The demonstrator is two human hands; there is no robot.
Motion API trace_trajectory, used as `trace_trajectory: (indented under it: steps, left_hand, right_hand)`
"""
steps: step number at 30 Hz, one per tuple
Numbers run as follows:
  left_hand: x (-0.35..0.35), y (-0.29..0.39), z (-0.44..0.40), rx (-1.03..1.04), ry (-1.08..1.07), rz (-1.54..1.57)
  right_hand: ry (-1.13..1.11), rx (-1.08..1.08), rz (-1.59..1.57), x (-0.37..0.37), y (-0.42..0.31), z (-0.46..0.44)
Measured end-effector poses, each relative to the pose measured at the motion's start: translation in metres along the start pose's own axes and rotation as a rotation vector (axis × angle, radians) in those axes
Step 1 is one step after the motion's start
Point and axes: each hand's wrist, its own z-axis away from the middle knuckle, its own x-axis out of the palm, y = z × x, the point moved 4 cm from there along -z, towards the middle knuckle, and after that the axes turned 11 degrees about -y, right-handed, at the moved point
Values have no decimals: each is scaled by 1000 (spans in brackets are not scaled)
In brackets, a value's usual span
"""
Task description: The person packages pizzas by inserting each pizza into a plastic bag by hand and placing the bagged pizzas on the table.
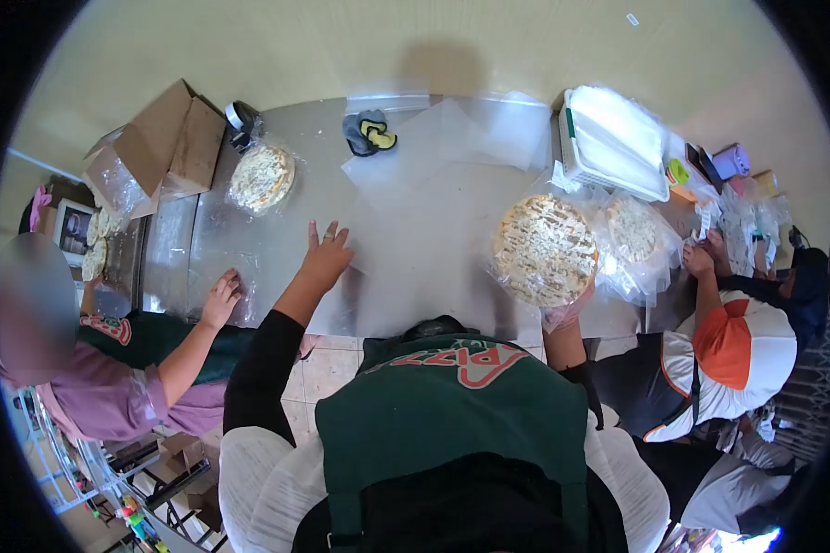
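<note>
landmark: the white plastic basket with stacked white sheets. the large round pizza with pale shredded topping and brown streaks, in clear plastic, is on its near-left side. the right hand has it by the near rim, fingers mostly hidden under disc and film; grip looks closed on that edge, exact finger opening can't tell. held face-up and near level, probably so topping stays put; whether the grey metal table takes any weight, can't tell. smaller bagged pizza sits just below the basket, film crowding the large one.

right forearm reaches forward, palm apparently up. left hand is well left of the basket, arm extended, palm down, fingers spread, nothing visible in it; contact with table unclear. likely just out of the way or bracing.
</note>
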Motion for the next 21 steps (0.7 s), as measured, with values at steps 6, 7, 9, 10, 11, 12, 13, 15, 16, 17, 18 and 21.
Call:
trace_trajectory:
  steps: [6,7,9,10,11,12,13,15,16,17,18,21]
  left_hand:
    - [-38,52,-93,-222,28,642]
    - [-40,64,-115,-302,50,680]
    - [-39,81,-144,-504,108,750]
    - [-39,88,-155,-624,142,778]
    - [-37,93,-157,-744,167,806]
    - [-32,94,-159,-821,138,826]
    - [-26,94,-159,-899,103,848]
    - [-24,96,-161,-983,79,851]
    - [-23,97,-163,-988,87,832]
    - [-21,99,-163,-992,87,810]
    - [-19,100,-166,-971,90,811]
    - [-7,102,-174,-916,93,830]
  right_hand:
    - [52,-102,232,-14,-20,1]
    - [-40,0,38,12,-19,-1]
    - [-104,-12,41,8,-27,-1]
    - [-128,-17,48,7,-34,-2]
    - [-151,-41,103,10,-37,-2]
    - [-172,-67,158,14,-40,-1]
    - [-56,-43,134,8,-43,-1]
    - [66,-55,149,-4,-51,0]
    - [75,-72,178,-11,-55,-1]
    - [93,-88,206,-15,-57,-1]
    - [111,-102,230,-19,-59,2]
    - [136,-70,172,-15,-57,4]
